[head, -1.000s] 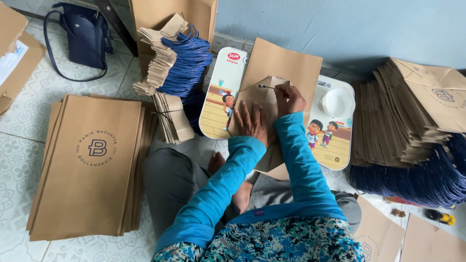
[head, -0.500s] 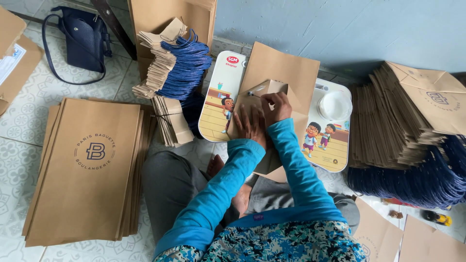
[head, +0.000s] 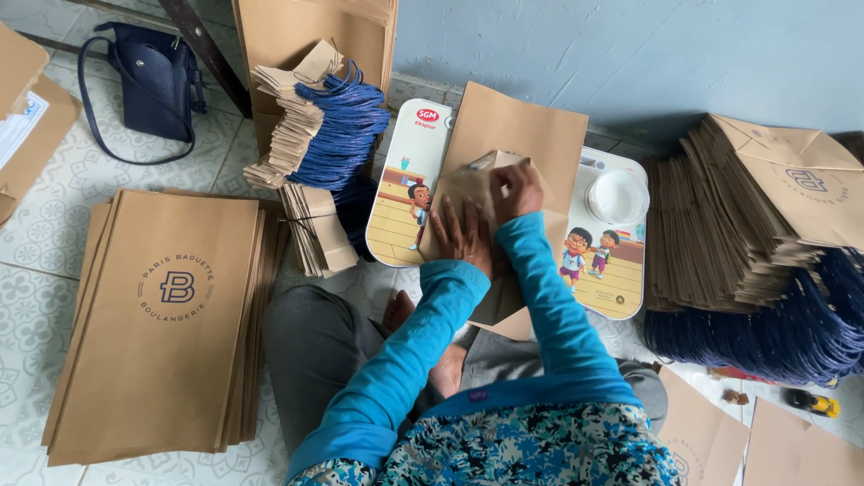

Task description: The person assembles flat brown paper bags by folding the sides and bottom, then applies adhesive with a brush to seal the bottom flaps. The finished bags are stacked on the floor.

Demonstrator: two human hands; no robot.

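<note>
On tiled floor, two hands (head: 463,236) (head: 515,191) press one paper bag (head: 517,135).

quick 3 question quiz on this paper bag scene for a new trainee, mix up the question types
1. True or false: both the left hand and the right hand rest on the brown paper bag lying on the white illustrated lap tray.
2. Multiple choice: where does the flat stack of printed brown paper bags lie? A) on the tiled floor at the person's left B) on the tray C) against the blue wall
3. Fill in: the dark navy shoulder bag sits at the top ____ of the view.

Key: 1 true; 2 A; 3 left
</note>
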